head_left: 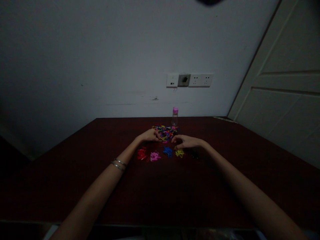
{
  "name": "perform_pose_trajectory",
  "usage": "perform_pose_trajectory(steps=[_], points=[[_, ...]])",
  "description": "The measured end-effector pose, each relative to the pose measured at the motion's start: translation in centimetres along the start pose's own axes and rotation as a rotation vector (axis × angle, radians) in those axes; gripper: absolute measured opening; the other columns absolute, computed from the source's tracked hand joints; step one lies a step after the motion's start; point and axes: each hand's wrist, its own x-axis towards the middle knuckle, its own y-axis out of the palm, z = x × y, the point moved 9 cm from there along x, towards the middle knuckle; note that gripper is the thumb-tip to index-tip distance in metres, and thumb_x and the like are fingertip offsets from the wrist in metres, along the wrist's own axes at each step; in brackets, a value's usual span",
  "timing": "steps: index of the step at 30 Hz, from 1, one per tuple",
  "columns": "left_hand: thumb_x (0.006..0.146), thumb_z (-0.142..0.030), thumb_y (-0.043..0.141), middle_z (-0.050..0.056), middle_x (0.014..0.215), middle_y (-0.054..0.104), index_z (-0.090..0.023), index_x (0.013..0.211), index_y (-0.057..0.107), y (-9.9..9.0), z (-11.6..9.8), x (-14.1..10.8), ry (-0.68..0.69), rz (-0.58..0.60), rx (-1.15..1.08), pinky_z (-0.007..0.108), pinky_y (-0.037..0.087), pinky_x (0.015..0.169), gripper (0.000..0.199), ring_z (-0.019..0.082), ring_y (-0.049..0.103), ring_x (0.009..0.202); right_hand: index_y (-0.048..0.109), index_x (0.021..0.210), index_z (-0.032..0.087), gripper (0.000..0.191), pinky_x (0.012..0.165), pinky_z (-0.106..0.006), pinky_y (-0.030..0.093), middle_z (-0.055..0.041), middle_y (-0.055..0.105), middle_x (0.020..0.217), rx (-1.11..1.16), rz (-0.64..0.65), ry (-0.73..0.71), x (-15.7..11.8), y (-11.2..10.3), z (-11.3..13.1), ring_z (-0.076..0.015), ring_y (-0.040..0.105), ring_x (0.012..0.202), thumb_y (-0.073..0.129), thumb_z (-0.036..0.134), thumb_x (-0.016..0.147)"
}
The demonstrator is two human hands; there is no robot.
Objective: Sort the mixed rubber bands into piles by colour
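Note:
A mixed heap of thin, coloured loops like small rubber bands [167,132] lies on the dark red-brown table [160,193]. My left hand [149,135] is at the heap's left edge, fingertips curled together; what they pinch is too small to make out. My right hand [188,142] hovers just above the yellow pile [179,153], with a gap between thumb and fingers. In a row nearer me are a red pile [142,154], a pink pile [155,156] and a blue pile [167,152]. Right of the yellow one sits a dark pile [195,154], hard to see.
Behind the heap stands a clear bottle with a pink cap [175,110]. The grey wall [125,60] rises at the table's far edge and carries a strip of sockets [200,80]. A panelled door [282,83] is on the right.

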Motion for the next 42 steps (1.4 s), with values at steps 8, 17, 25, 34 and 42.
perform_pose_trajectory(steps=[8, 17, 25, 34, 42], points=[[0.059, -0.023, 0.058, -0.001, 0.054, 0.053, -0.010, 0.070, 0.066, 0.7, 0.7, 0.5, 0.040, -0.026, 0.014, 0.018, 0.030, 0.047, 0.019, 0.008, 0.041, 0.049, 0.058, 0.085, 0.015, 0.024, 0.062, -0.026, 0.042, -0.0043, 0.060, 0.077, 0.246, -0.218, 0.090, -0.2, -2.2, -2.4, -0.0143, 0.054, 0.069, 0.059, 0.026, 0.064], [0.059, -0.018, 0.056, -0.002, 0.052, 0.052, -0.010, 0.065, 0.065, 0.9, -1.8, 0.1, 0.054, -0.022, -0.011, 0.019, 0.028, 0.047, 0.014, 0.007, 0.041, 0.048, 0.059, 0.080, 0.014, 0.021, 0.058, -0.025, 0.041, -0.0050, 0.059, 0.072, 0.281, -0.370, 0.119, -0.9, -4.1, -4.6, -0.0139, 0.053, 0.064, 0.058, 0.026, 0.064], [0.063, -0.015, 0.054, -0.001, 0.052, 0.051, -0.010, 0.072, 0.066, 4.7, -8.6, -0.7, 0.191, 0.103, 0.028, 0.019, 0.027, 0.046, 0.015, 0.006, 0.039, 0.047, 0.057, 0.074, 0.015, 0.021, 0.054, -0.025, 0.039, -0.0022, 0.057, 0.065, 0.380, -0.493, 0.156, -1.1, -5.0, -7.0, -0.0114, 0.049, 0.056, 0.058, 0.032, 0.062], [0.063, -0.025, 0.062, -0.004, 0.050, 0.047, -0.011, 0.082, 0.065, 5.3, -7.5, -0.2, 0.192, 0.127, -0.083, 0.019, 0.025, 0.045, 0.024, 0.006, 0.037, 0.045, 0.057, 0.073, 0.014, 0.022, 0.052, -0.023, 0.038, -0.0015, 0.056, 0.063, 0.384, -0.505, 0.167, -1.4, -5.0, -6.8, -0.0105, 0.048, 0.056, 0.058, 0.032, 0.061], [0.059, -0.031, 0.065, -0.003, 0.050, 0.048, -0.009, 0.076, 0.064, -2.8, 1.3, -0.2, -0.050, -0.317, -0.293, 0.018, 0.026, 0.045, 0.027, 0.006, 0.037, 0.047, 0.060, 0.082, 0.014, 0.025, 0.051, -0.023, 0.037, -0.0003, 0.056, 0.063, 0.371, -0.430, 0.140, -0.7, -3.8, -5.3, -0.0096, 0.047, 0.054, 0.058, 0.031, 0.064]])
